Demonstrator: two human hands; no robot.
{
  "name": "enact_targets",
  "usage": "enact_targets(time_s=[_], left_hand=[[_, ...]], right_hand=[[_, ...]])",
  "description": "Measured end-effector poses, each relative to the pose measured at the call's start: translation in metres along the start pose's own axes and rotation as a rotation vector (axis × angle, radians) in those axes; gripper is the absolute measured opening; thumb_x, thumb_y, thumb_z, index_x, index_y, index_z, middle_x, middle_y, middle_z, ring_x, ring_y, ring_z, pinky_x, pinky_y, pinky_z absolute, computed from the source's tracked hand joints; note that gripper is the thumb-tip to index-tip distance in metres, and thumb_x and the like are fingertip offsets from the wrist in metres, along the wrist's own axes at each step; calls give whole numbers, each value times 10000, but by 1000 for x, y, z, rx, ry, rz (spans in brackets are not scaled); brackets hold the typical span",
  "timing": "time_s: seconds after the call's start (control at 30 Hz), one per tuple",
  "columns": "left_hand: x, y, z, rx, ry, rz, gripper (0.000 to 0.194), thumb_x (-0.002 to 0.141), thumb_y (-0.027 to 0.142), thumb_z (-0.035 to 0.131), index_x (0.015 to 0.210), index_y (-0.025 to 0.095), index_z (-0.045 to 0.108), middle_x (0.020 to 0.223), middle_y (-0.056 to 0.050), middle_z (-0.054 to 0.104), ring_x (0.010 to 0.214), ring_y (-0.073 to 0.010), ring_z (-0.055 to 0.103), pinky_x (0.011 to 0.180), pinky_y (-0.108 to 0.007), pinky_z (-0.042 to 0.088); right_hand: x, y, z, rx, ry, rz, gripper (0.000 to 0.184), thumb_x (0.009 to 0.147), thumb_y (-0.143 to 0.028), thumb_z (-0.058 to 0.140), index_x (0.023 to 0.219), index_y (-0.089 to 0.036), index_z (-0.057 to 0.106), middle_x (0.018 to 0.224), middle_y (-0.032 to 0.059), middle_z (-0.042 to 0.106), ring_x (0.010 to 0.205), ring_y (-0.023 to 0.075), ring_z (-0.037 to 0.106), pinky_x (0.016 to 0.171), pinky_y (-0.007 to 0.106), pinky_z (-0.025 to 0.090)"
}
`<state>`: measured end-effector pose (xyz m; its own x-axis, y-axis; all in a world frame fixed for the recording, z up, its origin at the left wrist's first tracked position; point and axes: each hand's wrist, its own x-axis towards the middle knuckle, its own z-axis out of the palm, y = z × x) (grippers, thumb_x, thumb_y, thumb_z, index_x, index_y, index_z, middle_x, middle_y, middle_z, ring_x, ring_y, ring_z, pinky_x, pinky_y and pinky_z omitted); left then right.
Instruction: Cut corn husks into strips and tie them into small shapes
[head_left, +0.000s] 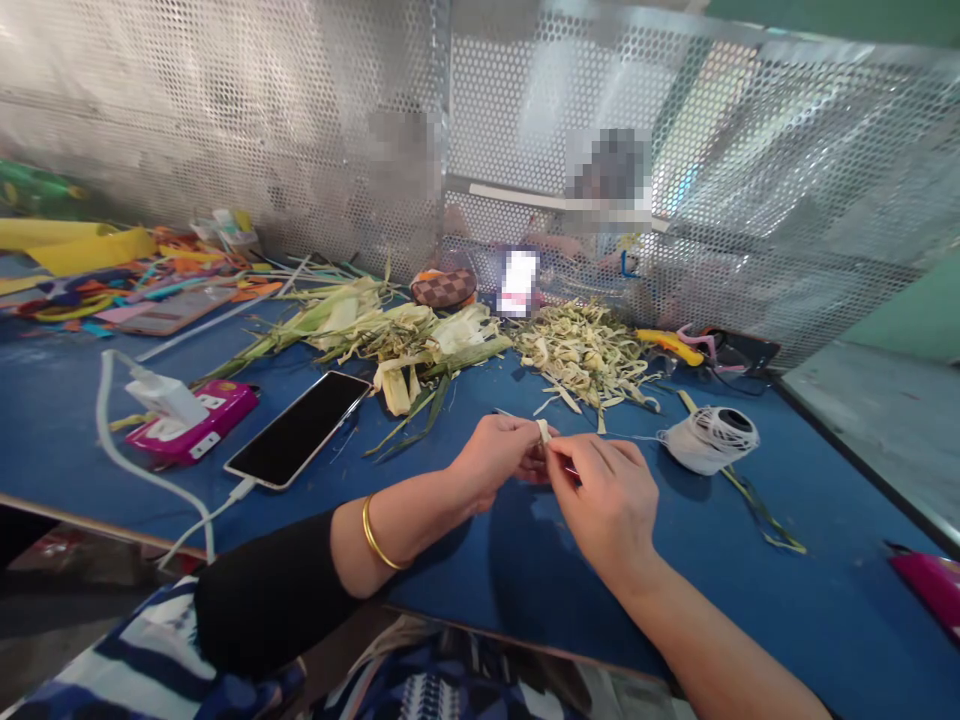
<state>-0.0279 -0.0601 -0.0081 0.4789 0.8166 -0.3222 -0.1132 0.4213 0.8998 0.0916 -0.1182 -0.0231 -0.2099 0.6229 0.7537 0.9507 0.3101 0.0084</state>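
Observation:
Over the blue table my left hand point(504, 455) pinches a small pale piece of corn husk point(544, 432), which sticks up between thumb and fingers. My right hand point(606, 490) meets it from the right, its thumb and forefinger pressed together at the husk's lower edge. White thread runs from a spool of thread point(709, 440) toward the right hand. A thin dark tip shows beyond the left hand and a bit of it under the right; its kind I cannot make out. Behind the hands lies a heap of small curled husk pieces point(589, 350).
Long corn husks point(375, 330) lie at the back middle, beside a checked pouch point(444, 288). A black phone point(300, 430) and a pink power strip point(193, 420) with a white cable are at left. Yellow-handled scissors point(671, 346) sit back right. A perforated metal screen point(300, 120) closes the table's back; people are behind it.

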Motion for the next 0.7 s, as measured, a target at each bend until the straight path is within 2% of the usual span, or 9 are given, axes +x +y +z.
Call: enact_targets(time_s=[0.17, 0.33, 0.43, 0.5, 0.6, 0.7], left_hand=[[-2, 5, -2, -84, -34, -19, 205, 764, 195, 519, 730, 104, 699, 578, -30, 617, 503, -98, 570, 546, -211, 479], [-3, 3, -1, -62, -15, 11, 150, 714, 234, 654, 759, 97, 694, 605, -32, 619, 535, -102, 579, 573, -223, 481], [-2, 1, -1, -80, 1, -8, 156, 717, 204, 654, 820, 96, 701, 645, -39, 637, 561, -103, 589, 576, -220, 477], [0, 1, -3, -98, 12, -1, 169, 727, 191, 642, 848, 93, 707, 656, -40, 641, 574, -102, 587, 567, -209, 469], [1, 0, -5, -115, 23, 34, 170, 721, 159, 635, 850, 93, 722, 689, -51, 660, 628, -107, 596, 589, -195, 466], [2, -1, -5, -120, 26, 44, 161, 706, 145, 642, 832, 105, 733, 739, -64, 683, 690, -123, 613, 629, -198, 475]], right_hand=[[1, 3, 0, -55, 19, -15, 136, 884, -166, 526, 775, -188, 605, 766, 44, 667, 694, 157, 579, 737, 317, 363], [0, 1, 1, -64, -41, -71, 157, 892, -160, 506, 780, -178, 615, 736, 35, 641, 690, 160, 558, 744, 331, 345], [0, 0, 3, -71, -35, -98, 151, 887, -150, 513, 792, -179, 627, 745, 30, 640, 691, 156, 542, 757, 334, 338], [0, -1, 4, -58, -8, -148, 129, 878, -136, 527, 881, -180, 648, 790, 34, 647, 715, 157, 541, 781, 336, 340], [-1, -2, 6, -61, -29, -283, 211, 873, -114, 523, 1037, -171, 643, 814, 39, 637, 737, 165, 531, 795, 337, 348], [-1, -3, 8, -89, -101, -354, 237, 887, -104, 476, 1038, -165, 648, 774, 35, 610, 722, 168, 515, 789, 335, 348]])
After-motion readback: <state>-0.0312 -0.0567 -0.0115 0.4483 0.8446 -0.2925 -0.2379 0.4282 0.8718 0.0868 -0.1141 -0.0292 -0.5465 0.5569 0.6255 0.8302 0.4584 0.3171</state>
